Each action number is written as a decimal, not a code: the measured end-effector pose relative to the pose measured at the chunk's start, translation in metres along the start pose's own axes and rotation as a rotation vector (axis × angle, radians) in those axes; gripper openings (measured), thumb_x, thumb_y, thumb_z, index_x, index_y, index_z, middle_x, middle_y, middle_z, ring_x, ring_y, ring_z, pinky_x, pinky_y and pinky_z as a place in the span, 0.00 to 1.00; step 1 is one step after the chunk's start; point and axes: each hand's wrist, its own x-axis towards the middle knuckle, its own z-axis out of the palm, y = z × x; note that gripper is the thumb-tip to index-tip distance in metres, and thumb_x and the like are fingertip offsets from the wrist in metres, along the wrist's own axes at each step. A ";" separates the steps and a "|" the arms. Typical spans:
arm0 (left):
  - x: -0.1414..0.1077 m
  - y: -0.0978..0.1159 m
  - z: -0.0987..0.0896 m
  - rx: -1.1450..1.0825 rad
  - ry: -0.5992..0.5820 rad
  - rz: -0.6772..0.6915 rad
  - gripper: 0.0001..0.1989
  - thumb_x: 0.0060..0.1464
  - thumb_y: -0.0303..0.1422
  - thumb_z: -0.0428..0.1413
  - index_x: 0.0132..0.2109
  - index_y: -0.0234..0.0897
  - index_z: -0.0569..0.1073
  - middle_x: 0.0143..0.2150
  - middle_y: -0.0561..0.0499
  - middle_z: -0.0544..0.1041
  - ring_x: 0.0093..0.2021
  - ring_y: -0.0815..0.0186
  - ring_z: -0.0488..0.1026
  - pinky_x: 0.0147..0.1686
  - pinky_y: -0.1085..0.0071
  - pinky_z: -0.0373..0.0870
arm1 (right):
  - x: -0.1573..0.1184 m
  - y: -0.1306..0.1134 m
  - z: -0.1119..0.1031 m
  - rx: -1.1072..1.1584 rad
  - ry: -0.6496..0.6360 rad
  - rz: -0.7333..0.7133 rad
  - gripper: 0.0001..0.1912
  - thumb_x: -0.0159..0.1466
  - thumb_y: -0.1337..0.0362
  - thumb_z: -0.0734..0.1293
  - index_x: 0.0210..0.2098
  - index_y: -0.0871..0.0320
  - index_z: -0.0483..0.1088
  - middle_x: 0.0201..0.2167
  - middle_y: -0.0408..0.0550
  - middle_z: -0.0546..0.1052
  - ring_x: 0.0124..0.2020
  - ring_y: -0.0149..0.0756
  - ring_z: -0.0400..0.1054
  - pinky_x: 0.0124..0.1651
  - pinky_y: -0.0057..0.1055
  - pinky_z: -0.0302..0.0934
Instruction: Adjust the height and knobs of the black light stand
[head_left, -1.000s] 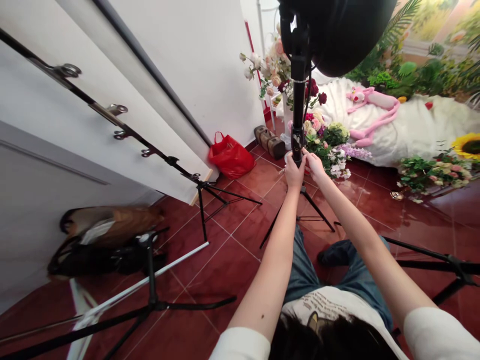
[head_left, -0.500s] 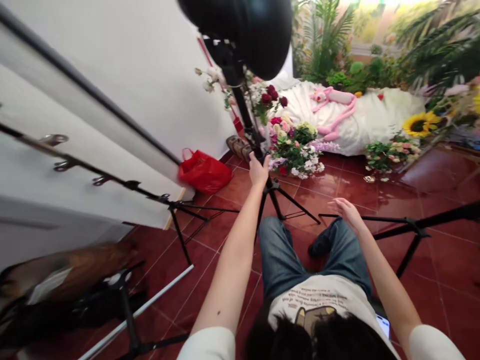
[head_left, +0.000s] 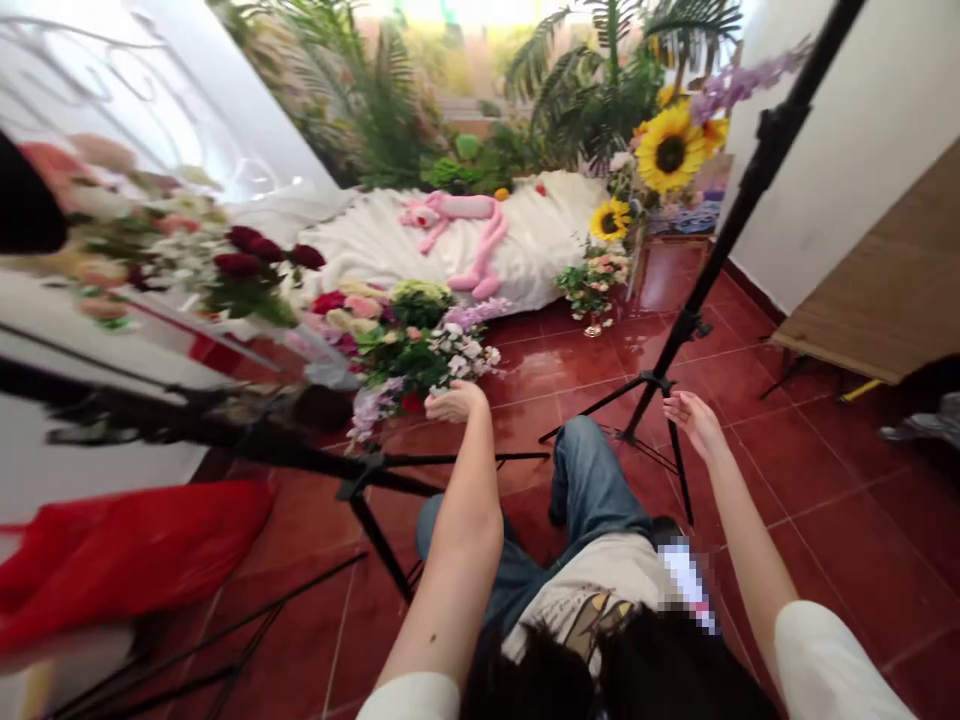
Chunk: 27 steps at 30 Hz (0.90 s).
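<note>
My left hand (head_left: pixel 459 402) is in the air with its fingers loosely stretched and nothing in them. Behind it are a low bunch of artificial flowers (head_left: pixel 420 335) and the red tiled floor (head_left: pixel 525 385). To its left slants a black light stand (head_left: pixel 315 445), apart from the hand, its legs beside my left knee. My right hand (head_left: pixel 696 422), fingers half-bent and apart, hovers empty near the legs of another black stand (head_left: pixel 694 305). Whether its fingertips touch that stand, I cannot tell.
A pink plush toy (head_left: pixel 469 210) lies on white cloth (head_left: pixel 360 240) before a leafy backdrop. Sunflowers (head_left: pixel 670 150) are at the right. A red bag (head_left: pixel 135 545) is at the lower left, and a brown board (head_left: pixel 892 270) leans at the right.
My left hand has let go of the black light stand's pole and moved away from it. The view has swung right, bringing the second stand close to my right hand.
</note>
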 end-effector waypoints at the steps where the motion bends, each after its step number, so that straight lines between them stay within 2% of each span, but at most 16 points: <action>1: -0.005 0.013 0.026 -0.029 -0.019 -0.044 0.15 0.65 0.34 0.52 0.55 0.31 0.65 0.54 0.41 0.70 0.57 0.56 0.69 0.58 0.49 0.68 | 0.000 -0.006 -0.004 0.012 0.013 -0.009 0.04 0.57 0.59 0.70 0.32 0.51 0.74 0.31 0.45 0.82 0.33 0.33 0.78 0.44 0.32 0.74; 2: -0.011 0.028 0.052 -0.068 -0.063 -0.078 0.13 0.65 0.30 0.50 0.54 0.30 0.63 0.52 0.41 0.70 0.57 0.56 0.68 0.60 0.49 0.64 | 0.001 -0.011 -0.006 0.026 0.020 -0.020 0.05 0.58 0.58 0.70 0.32 0.51 0.74 0.31 0.45 0.82 0.33 0.33 0.78 0.44 0.31 0.74; 4: -0.030 0.066 0.105 -0.178 -0.261 -0.064 0.11 0.65 0.27 0.51 0.52 0.30 0.59 0.48 0.43 0.69 0.53 0.61 0.70 0.61 0.54 0.64 | 0.005 -0.024 -0.008 0.064 0.018 -0.039 0.06 0.60 0.58 0.69 0.33 0.52 0.74 0.32 0.45 0.82 0.33 0.32 0.78 0.43 0.29 0.73; 7: -0.077 0.129 0.173 -0.334 -0.653 0.121 0.17 0.62 0.33 0.57 0.52 0.34 0.59 0.42 0.49 0.74 0.38 0.72 0.73 0.47 0.69 0.72 | 0.018 -0.041 -0.005 0.162 0.002 -0.032 0.08 0.63 0.56 0.68 0.34 0.53 0.74 0.31 0.44 0.81 0.30 0.30 0.76 0.38 0.26 0.72; 9: -0.116 0.165 0.205 -0.466 -0.836 0.246 0.18 0.61 0.37 0.57 0.52 0.36 0.60 0.42 0.50 0.76 0.39 0.72 0.76 0.45 0.72 0.72 | 0.028 -0.051 0.001 0.231 -0.014 0.006 0.10 0.64 0.54 0.66 0.34 0.53 0.73 0.30 0.44 0.80 0.27 0.29 0.74 0.33 0.25 0.70; 11: -0.152 0.188 0.225 -0.545 -0.950 0.318 0.17 0.63 0.43 0.53 0.51 0.37 0.63 0.42 0.49 0.76 0.41 0.71 0.77 0.44 0.73 0.72 | 0.037 -0.059 0.009 0.280 -0.036 0.051 0.13 0.65 0.52 0.64 0.34 0.54 0.72 0.29 0.44 0.79 0.25 0.28 0.72 0.28 0.24 0.67; 14: -0.184 0.200 0.240 -0.506 -1.065 0.341 0.20 0.63 0.50 0.49 0.47 0.37 0.67 0.35 0.51 0.75 0.35 0.69 0.76 0.40 0.71 0.72 | 0.048 -0.071 0.018 0.356 -0.101 0.045 0.15 0.65 0.50 0.64 0.34 0.55 0.72 0.28 0.44 0.78 0.24 0.28 0.69 0.24 0.23 0.63; 16: -0.190 0.198 0.244 -0.476 -1.081 0.387 0.20 0.62 0.50 0.49 0.44 0.36 0.68 0.33 0.51 0.74 0.33 0.68 0.75 0.40 0.69 0.72 | 0.054 -0.081 0.019 0.429 -0.159 -0.006 0.14 0.65 0.52 0.63 0.35 0.55 0.72 0.28 0.43 0.77 0.24 0.27 0.67 0.24 0.21 0.62; 19: -0.185 0.191 0.248 -0.474 -1.070 0.480 0.16 0.60 0.46 0.55 0.43 0.37 0.67 0.36 0.51 0.75 0.36 0.67 0.75 0.42 0.69 0.72 | 0.063 -0.096 0.014 0.596 -0.241 0.000 0.12 0.68 0.57 0.60 0.35 0.55 0.71 0.28 0.41 0.76 0.24 0.23 0.65 0.24 0.17 0.60; 24: -0.183 0.184 0.251 -0.505 -1.108 0.496 0.12 0.62 0.41 0.55 0.45 0.39 0.66 0.38 0.51 0.75 0.35 0.69 0.73 0.41 0.70 0.72 | 0.078 -0.109 0.004 0.865 -0.435 0.287 0.13 0.72 0.62 0.55 0.35 0.56 0.67 0.25 0.37 0.75 0.23 0.21 0.65 0.23 0.12 0.61; 27: -0.185 0.182 0.251 -0.518 -1.131 0.490 0.09 0.63 0.38 0.53 0.46 0.39 0.65 0.38 0.52 0.74 0.34 0.70 0.72 0.41 0.71 0.71 | 0.085 -0.109 0.006 1.007 -0.456 0.439 0.14 0.73 0.63 0.53 0.34 0.57 0.64 0.24 0.37 0.73 0.21 0.21 0.64 0.21 0.11 0.62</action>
